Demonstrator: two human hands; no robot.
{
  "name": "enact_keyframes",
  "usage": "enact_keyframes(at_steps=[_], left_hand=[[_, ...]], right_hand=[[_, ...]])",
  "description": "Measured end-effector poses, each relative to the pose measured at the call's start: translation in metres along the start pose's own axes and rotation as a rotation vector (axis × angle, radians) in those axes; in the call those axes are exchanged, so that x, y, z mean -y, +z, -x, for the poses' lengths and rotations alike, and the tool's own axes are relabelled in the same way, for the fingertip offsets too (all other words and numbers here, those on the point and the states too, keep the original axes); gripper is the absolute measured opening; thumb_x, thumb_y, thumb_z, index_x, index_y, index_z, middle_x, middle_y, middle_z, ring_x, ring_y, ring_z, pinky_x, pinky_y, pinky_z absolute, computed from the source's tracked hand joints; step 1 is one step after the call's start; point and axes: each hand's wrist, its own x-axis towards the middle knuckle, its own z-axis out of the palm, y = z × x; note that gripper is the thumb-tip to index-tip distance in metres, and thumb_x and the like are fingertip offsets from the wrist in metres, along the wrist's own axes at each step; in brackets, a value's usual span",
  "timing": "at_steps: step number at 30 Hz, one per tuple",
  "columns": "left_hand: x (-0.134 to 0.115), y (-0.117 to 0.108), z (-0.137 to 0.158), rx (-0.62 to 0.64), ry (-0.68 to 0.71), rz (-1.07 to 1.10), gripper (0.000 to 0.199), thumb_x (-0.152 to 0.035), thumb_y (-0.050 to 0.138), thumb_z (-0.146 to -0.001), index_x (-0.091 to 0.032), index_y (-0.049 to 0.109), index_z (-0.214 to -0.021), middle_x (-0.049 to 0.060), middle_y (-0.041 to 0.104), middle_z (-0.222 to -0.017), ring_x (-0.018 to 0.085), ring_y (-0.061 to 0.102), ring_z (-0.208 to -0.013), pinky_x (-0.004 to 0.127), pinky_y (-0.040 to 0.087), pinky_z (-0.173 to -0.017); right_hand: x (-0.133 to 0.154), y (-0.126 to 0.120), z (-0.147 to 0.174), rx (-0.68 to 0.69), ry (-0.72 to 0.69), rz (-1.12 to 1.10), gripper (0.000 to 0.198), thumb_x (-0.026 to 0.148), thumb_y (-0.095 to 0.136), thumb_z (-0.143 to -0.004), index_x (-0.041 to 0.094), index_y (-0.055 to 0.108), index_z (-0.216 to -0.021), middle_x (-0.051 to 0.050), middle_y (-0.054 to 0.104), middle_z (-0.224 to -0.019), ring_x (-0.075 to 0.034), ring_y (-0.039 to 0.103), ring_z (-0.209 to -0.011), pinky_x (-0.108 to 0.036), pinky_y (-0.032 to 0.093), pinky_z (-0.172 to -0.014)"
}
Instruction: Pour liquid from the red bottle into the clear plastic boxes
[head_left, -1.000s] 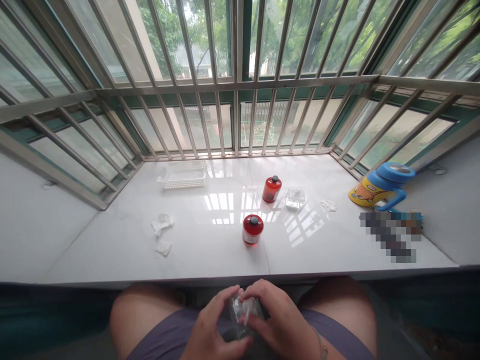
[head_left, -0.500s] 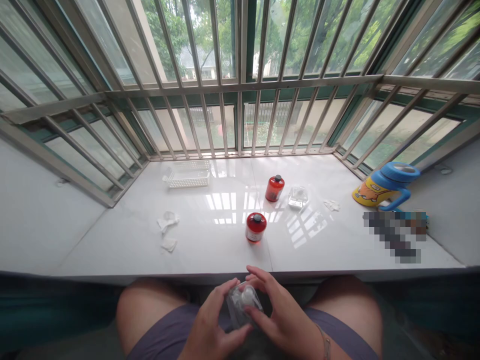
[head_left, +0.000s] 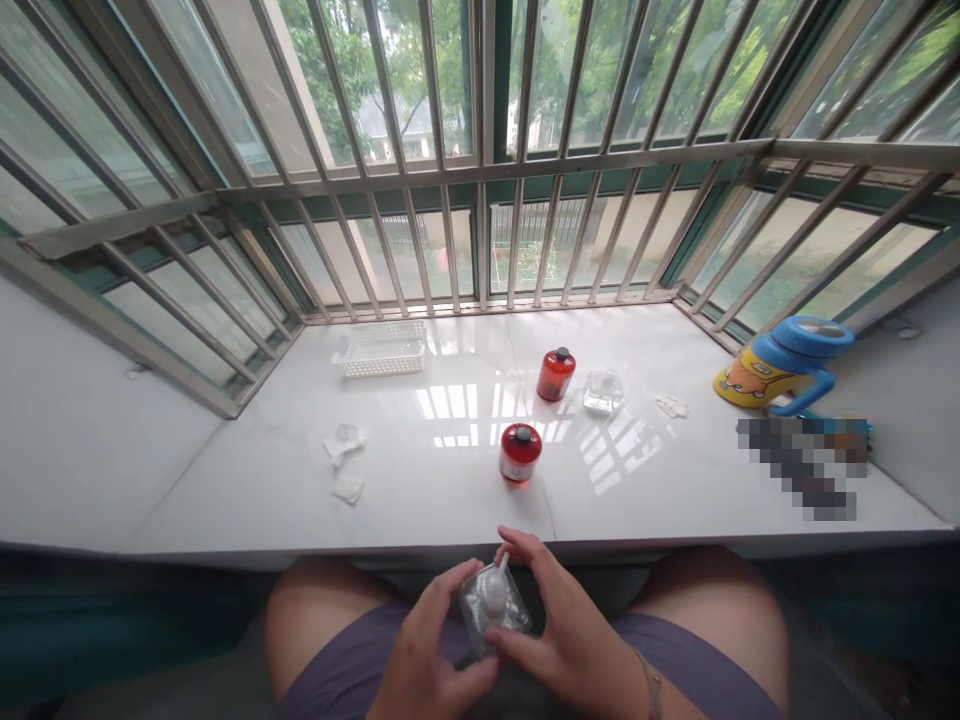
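Over my lap, just in front of the ledge, I hold a clear, square-sided pump bottle (head_left: 517,605) with a whitish pump head (head_left: 495,592). My left hand (head_left: 435,640) grips the bottle from its left side, thumb below and fingers along the far edge. On the other side my right hand (head_left: 566,625) is curved around it, with the thumb against the near part and the fingertips by the small spout. The bottle's lower part is partly hidden. Nearest to my hands on the ledge stands a red bottle (head_left: 519,455) with a dark cap.
Farther back on the white ledge (head_left: 435,505) are another red bottle (head_left: 556,376), a clear container (head_left: 603,392) and a white basket (head_left: 382,355). Crumpled tissues (head_left: 346,445) lie left, a smaller white scrap (head_left: 672,406) right. A blue-and-yellow flask (head_left: 780,365) stands beside a blurred-out patch. Window bars (head_left: 480,245) close the back.
The pump bottle has turned slightly in my hands, so its top and spout show more plainly. My view has shifted a little to the left.
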Motion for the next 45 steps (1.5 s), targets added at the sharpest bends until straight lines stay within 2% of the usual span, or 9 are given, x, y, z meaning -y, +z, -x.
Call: enact_keyframes(at_steps=[6,10,13,19,26,31,35,41,45], left_hand=[[0.005,-0.001,0.003,-0.004,0.016,-0.018,0.080,-0.015,0.087,-0.070,-0.029,0.062,-0.145,0.008,0.075,-0.141,0.029,0.077,-0.123,0.040,0.066,-0.107],[0.006,0.001,0.001,-0.009,0.002,0.005,0.076,-0.017,0.086,-0.075,-0.029,0.060,-0.145,0.008,0.075,-0.141,0.028,0.076,-0.125,0.040,0.065,-0.108],[0.009,0.004,0.000,0.012,0.005,0.017,0.083,-0.008,0.080,-0.068,-0.029,0.058,-0.146,0.007,0.074,-0.143,0.029,0.075,-0.127,0.040,0.064,-0.109],[0.012,0.001,-0.004,0.026,0.061,-0.050,0.086,-0.009,0.081,-0.066,-0.029,0.058,-0.146,0.009,0.074,-0.142,0.030,0.076,-0.125,0.042,0.065,-0.107],[0.021,-0.020,-0.010,0.005,0.034,-0.037,0.084,-0.014,0.087,-0.067,-0.029,0.060,-0.145,0.007,0.077,-0.137,0.028,0.079,-0.119,0.039,0.067,-0.103],[0.000,-0.038,-0.022,-0.004,-0.121,-0.024,0.070,-0.020,0.087,-0.074,-0.029,0.065,-0.140,0.006,0.078,-0.133,0.028,0.079,-0.117,0.040,0.066,-0.104],[-0.005,-0.044,-0.027,-0.054,-0.120,-0.029,0.068,-0.023,0.085,-0.078,-0.028,0.062,-0.142,0.007,0.076,-0.138,0.029,0.076,-0.123,0.044,0.064,-0.108],[0.001,-0.027,-0.012,-0.101,-0.131,0.042,0.075,-0.020,0.081,-0.077,-0.028,0.056,-0.147,0.009,0.073,-0.144,0.030,0.072,-0.131,0.048,0.059,-0.115],[-0.006,-0.011,0.002,-0.113,-0.139,0.139,0.074,-0.021,0.083,-0.078,-0.028,0.056,-0.146,0.008,0.074,-0.141,0.028,0.073,-0.130,0.045,0.060,-0.114]], right_hand=[[-0.005,0.009,-0.003,-0.010,0.082,-0.019,0.082,0.015,0.080,-0.082,0.032,0.044,-0.154,-0.004,0.071,-0.118,-0.024,0.072,-0.116,-0.045,0.055,-0.112],[-0.002,0.005,-0.002,0.061,0.020,-0.031,0.081,0.013,0.069,-0.089,0.034,0.037,-0.160,-0.006,0.070,-0.133,-0.024,0.068,-0.130,-0.046,0.051,-0.119],[-0.001,0.004,-0.003,0.064,0.015,-0.018,0.088,0.016,0.076,-0.084,0.031,0.037,-0.161,-0.011,0.065,-0.144,-0.028,0.066,-0.133,-0.047,0.051,-0.118],[-0.004,0.017,-0.013,0.002,0.167,-0.067,0.078,0.022,0.081,-0.083,0.029,0.048,-0.153,-0.004,0.068,-0.117,-0.024,0.071,-0.107,-0.042,0.056,-0.104],[-0.005,0.035,-0.032,0.032,0.249,-0.160,0.080,0.017,0.084,-0.078,0.028,0.049,-0.150,-0.002,0.069,-0.113,-0.024,0.070,-0.107,-0.041,0.053,-0.104],[0.014,0.023,-0.052,0.086,0.172,-0.180,0.074,0.016,0.078,-0.085,0.030,0.047,-0.151,-0.002,0.072,-0.114,-0.023,0.071,-0.110,-0.044,0.052,-0.109],[0.022,0.020,-0.058,0.082,0.034,-0.134,0.083,0.016,0.071,-0.089,0.031,0.033,-0.161,-0.008,0.067,-0.137,-0.025,0.066,-0.128,-0.048,0.049,-0.117],[0.009,0.037,-0.037,-0.071,0.005,-0.080,0.082,0.019,0.071,-0.089,0.031,0.031,-0.160,-0.008,0.064,-0.132,-0.025,0.067,-0.123,-0.051,0.050,-0.118],[0.005,0.031,-0.016,-0.021,-0.029,-0.094,0.079,0.017,0.068,-0.091,0.031,0.030,-0.159,-0.007,0.069,-0.125,-0.026,0.066,-0.132,-0.049,0.051,-0.117]])
